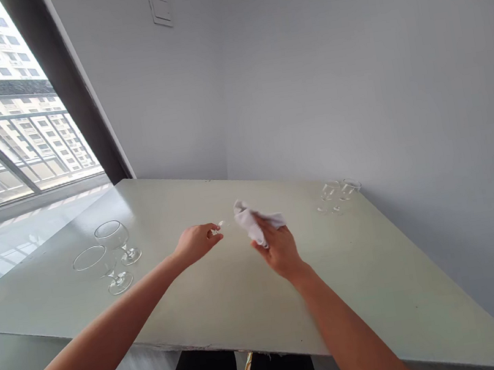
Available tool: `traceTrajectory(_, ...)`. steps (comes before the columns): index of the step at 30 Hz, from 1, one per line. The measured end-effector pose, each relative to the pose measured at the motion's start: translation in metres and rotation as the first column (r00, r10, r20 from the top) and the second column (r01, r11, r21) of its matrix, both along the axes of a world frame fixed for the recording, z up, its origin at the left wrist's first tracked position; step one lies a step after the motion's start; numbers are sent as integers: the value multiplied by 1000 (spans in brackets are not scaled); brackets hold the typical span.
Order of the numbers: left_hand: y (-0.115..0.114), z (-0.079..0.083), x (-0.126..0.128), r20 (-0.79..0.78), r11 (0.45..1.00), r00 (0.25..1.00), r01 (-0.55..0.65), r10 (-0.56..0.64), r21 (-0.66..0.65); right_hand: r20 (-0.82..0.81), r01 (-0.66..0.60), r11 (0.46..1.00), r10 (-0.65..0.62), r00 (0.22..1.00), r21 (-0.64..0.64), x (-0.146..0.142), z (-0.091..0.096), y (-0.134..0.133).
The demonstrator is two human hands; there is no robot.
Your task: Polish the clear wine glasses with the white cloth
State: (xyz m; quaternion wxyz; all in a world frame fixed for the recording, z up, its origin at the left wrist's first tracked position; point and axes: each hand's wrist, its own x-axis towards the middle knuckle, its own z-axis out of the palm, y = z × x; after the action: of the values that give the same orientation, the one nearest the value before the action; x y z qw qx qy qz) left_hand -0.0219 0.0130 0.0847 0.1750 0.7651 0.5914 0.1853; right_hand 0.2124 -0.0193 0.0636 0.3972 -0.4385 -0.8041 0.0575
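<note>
My left hand point(197, 242) is closed, its thumb and fingers pinching a clear glass point(221, 223). Only a faint part of that glass shows beyond the fingertips; the rest blends into the tabletop. To its right, my right hand point(279, 248) grips a crumpled white cloth point(248, 219), which hangs over the fingers above the table. A gap separates the cloth from my left fingertips. Left of my left arm stand two large stemmed glasses, a nearer one point(120, 282) and a farther one point(131, 255), both upright.
Two small stemmed glasses, one point(330, 191) beside another point(350, 189), stand at the table's right rear near the wall point(377, 97). The pale table point(227, 299) has a rough front edge. A window point(8, 109) is at the left, and a light switch point(161, 9) is on the wall.
</note>
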Motion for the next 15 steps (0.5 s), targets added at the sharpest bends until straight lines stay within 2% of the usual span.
traceTrajectory(2,-7,-5,7,-132,978,987,119,-97,170,112,-110,994,111,987,-14,-13,3,-9)
traceTrajectory(3,-11,-8,10,-195,946,967,211,-164,246,119,-142,989,145,982,-34,-19,4,-11)
traceTrajectory(6,-19,-16,19,-331,780,875,470,-353,413,-24,-158,977,156,988,-140,-24,3,-11)
traceTrajectory(8,-22,-20,21,-361,686,829,557,-427,468,-191,-196,933,143,971,-302,-18,1,-4)
traceTrajectory(9,-22,-22,22,-361,666,819,573,-446,478,-287,-252,877,139,948,-408,-12,-1,1)
traceTrajectory(11,-21,-25,24,-331,666,816,577,-473,472,-512,-420,686,80,855,-594,0,-5,11)
traceTrajectory(12,-20,-26,25,-295,683,828,561,-477,467,-622,-503,586,-1,783,-635,5,-7,15)
traceTrajectory(13,-19,-28,27,-247,708,844,534,-475,462,-704,-569,515,-100,703,-641,8,-10,19)
traceTrajectory(14,-17,-29,29,-189,739,866,495,-463,457,-754,-609,481,-191,629,-630,10,-12,22)
traceTrajectory(15,-16,-30,32,-124,775,891,442,-436,452,-786,-629,483,-267,558,-610,9,-15,25)
